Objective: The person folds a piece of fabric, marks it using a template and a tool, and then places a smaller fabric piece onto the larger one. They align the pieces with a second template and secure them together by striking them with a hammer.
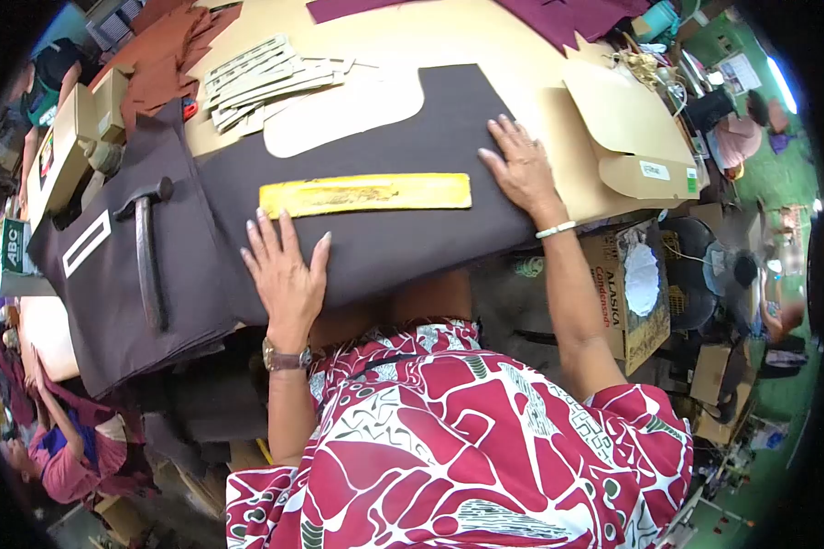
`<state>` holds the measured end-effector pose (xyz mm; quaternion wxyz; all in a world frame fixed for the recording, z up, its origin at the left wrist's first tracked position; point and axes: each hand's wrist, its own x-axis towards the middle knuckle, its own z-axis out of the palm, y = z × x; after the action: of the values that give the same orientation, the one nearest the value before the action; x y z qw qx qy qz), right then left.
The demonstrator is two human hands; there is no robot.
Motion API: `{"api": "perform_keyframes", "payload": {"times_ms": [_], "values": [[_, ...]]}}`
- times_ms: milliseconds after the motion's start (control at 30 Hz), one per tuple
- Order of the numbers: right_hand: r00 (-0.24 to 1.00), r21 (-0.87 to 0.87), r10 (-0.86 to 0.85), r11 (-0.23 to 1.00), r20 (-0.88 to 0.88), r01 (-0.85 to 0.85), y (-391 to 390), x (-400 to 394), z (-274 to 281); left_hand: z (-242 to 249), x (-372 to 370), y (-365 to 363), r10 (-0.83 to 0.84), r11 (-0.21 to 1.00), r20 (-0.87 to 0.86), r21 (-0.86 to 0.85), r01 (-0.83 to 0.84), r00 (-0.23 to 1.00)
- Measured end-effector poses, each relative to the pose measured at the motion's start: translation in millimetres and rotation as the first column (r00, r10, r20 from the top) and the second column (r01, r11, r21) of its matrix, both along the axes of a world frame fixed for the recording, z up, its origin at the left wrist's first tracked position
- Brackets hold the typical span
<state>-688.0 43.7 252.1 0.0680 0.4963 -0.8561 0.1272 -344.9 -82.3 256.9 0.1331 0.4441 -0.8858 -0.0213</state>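
Dark brown fabric with a curved cutout along its far edge lies across the table before me. On it rests a long yellow strip with worn brown marks. My left hand is spread flat on the fabric, its fingertips at the strip's lower left edge. Right of the strip, my right hand lies open on the fabric near its right edge. A hammer sits on the dark cloth pieces at the left, beside a small white rectangular frame.
Pale slotted card pieces are piled beyond the fabric. Rust-coloured cloth lies at the far left, and an opened cardboard folder at the right. A carton stands below the table's right side. Other people are at both sides.
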Motion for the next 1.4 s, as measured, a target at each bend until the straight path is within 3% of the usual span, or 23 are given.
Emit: {"api": "perform_keyframes", "payload": {"times_ms": [267,367,467,500,567,733,900,967,1000,1100,1233,1267,1367,1400], "values": [[0.998,-0.043,0.009,0.999,-0.058,-0.012,20.3,-36.1,-10.5,-1.8,-29.6,4.7,-0.045,0.999,-0.03,0.018,0.046,0.999],[1.0,-0.288,-0.02,0.957,0.012,0.023,25.5,-26.4,-0.2,-0.6,-25.9,5.6,-0.036,0.999,-0.035,0.03,0.037,0.999],[0.978,-0.301,-0.168,0.933,0.123,0.198,43.0,-18.8,1.4,-0.9,-16.7,5.7,-0.027,0.999,-0.021,0.03,0.028,0.999],[0.989,-0.362,-0.149,0.92,0.02,0.147,47.7,-12.4,-0.5,-0.7,-15.3,5.9,-0.024,0.999,-0.029,0.033,0.025,0.999],[0.98,-0.38,-0.197,0.907,0.0,0.182,54.9,-9.1,-4.5,-0.1,-14.2,6.3,-0.019,0.999,-0.045,0.04,0.021,0.999],[0.922,-0.431,-0.311,0.817,0.23,0.383,48.6,-29.6,1.1,1.4,-13.9,7.4,-0.034,0.999,-0.031,0.034,0.035,0.999],[0.924,-0.576,-0.164,0.74,0.346,0.347,9.0,-15.9,24.6,4.5,-12.0,7.2,-0.04,0.998,-0.035,0.042,0.041,0.999],[0.966,-0.609,-0.122,0.756,0.229,0.24,-10.3,-16.8,22.1,8.1,-12.5,7.5,-0.047,0.997,-0.028,0.056,0.048,0.999],[0.962,-0.619,-0.103,0.747,0.253,0.243,-20.6,-17.3,21.8,9.0,-12.0,6.9,-0.047,0.997,-0.03,0.063,0.049,0.998],[0.961,-0.63,-0.101,0.737,0.257,0.246,-48.4,-18.0,28.2,6.1,-8.9,4.2,-0.055,0.996,-0.089,0.069,0.061,0.995],[0.976,-0.638,-0.074,0.746,0.206,0.191,-73.8,-28.3,17.5,3.1,-0.2,3.4,-0.016,0.988,-0.399,0.134,0.075,0.917],[0.964,-0.551,-0.079,0.807,0.255,0.212,-77.3,-34.4,5.1,1.5,0.5,4.7,-0.025,0.998,-0.446,0.046,0.051,0.895],[0.98,-0.484,-0.083,0.86,0.18,0.162,-80.3,-42.3,-13.1,-3.4,11.7,5.3,0.029,0.983,-0.573,0.166,0.082,0.819],[0.969,-0.468,-0.063,0.866,0.24,0.173,-80.5,-46.8,-16.1,5.6,8.5,9.9,0.088,0.979,-0.64,0.198,0.053,0.763]]}}
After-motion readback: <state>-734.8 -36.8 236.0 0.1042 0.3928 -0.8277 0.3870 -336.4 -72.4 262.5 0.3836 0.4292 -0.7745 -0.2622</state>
